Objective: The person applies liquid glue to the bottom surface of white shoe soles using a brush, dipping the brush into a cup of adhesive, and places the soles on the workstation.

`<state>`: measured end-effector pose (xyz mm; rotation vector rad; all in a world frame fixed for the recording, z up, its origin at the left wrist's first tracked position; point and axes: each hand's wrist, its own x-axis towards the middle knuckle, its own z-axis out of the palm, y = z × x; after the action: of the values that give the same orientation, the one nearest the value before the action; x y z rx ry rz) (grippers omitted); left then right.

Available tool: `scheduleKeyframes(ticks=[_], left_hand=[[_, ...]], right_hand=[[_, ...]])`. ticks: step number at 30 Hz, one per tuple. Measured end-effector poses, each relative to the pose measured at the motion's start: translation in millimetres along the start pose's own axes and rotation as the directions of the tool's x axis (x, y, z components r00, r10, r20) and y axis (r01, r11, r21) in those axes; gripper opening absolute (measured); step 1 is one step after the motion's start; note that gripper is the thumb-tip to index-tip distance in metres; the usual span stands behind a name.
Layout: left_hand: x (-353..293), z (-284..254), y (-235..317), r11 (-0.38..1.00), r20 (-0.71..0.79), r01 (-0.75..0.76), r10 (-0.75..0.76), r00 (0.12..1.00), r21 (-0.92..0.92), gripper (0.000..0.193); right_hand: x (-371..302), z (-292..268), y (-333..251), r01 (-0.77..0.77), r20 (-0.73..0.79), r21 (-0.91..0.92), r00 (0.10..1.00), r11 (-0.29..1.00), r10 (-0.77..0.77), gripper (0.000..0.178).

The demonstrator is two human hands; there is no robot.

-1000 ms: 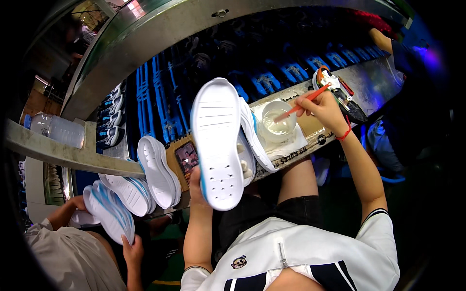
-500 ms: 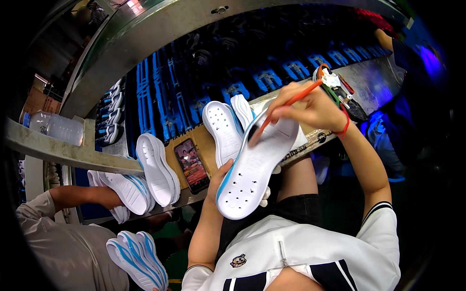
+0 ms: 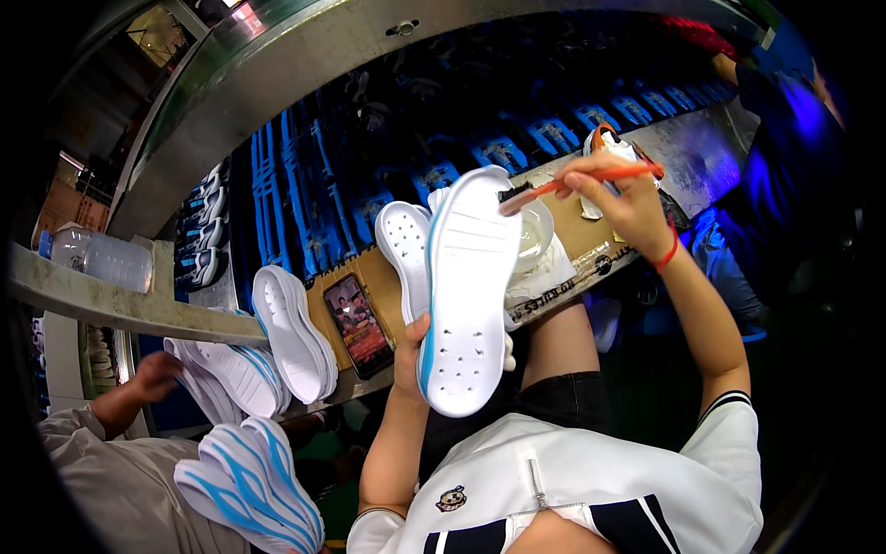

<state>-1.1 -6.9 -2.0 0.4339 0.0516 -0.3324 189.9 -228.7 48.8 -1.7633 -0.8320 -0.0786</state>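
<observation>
My left hand (image 3: 412, 358) grips a white shoe sole (image 3: 469, 295) with a blue side stripe, tilted up in front of me. White coverings show on fingertips at the sole's far side. In my right hand (image 3: 620, 198) is an orange-handled brush (image 3: 551, 187), its dark bristles at the sole's upper right edge. Behind the sole, a bowl of clear liquid (image 3: 535, 235) is partly hidden. Another white sole (image 3: 402, 249) lies just left of the held one, partly covered by it.
A phone (image 3: 357, 323) lies on the cardboard-covered ledge (image 3: 591, 235), with white soles (image 3: 293, 332) to its left. A rack with blue holders runs behind. At left, a co-worker's hand (image 3: 155, 377) is near more soles, with a stack of soles (image 3: 254, 485) below. A plastic bottle (image 3: 101, 258) rests on the metal frame.
The sole has turned more upright, and the brush has moved from its inner face to its upper right edge. My right hand shifted right. The co-worker's hand drew back from the soles.
</observation>
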Motion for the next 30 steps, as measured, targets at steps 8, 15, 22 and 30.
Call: scheduleKeyframes(ticks=[8,15,22,30], left_hand=[[15,-3,9,0.860,-0.186,-0.298,0.401,0.897,0.415,0.063],[15,-11,14,0.823,-0.183,-0.369,0.481,0.858,0.433,0.060],[-7,5,-6,0.964,-0.193,-0.124,0.172,0.966,0.236,0.069],[-8,9,2,0.990,-0.036,-0.109,0.113,0.993,0.095,0.066]], right_hand=[[-47,48,-32,0.195,0.079,-0.002,0.978,0.981,-0.194,0.010],[-71,63,-55,-0.486,0.301,0.501,0.874,0.716,0.382,0.013],[7,43,3,-0.324,0.096,0.438,0.944,0.839,0.314,0.021],[37,25,-8,0.076,-0.029,0.182,0.997,0.980,-0.072,0.016]])
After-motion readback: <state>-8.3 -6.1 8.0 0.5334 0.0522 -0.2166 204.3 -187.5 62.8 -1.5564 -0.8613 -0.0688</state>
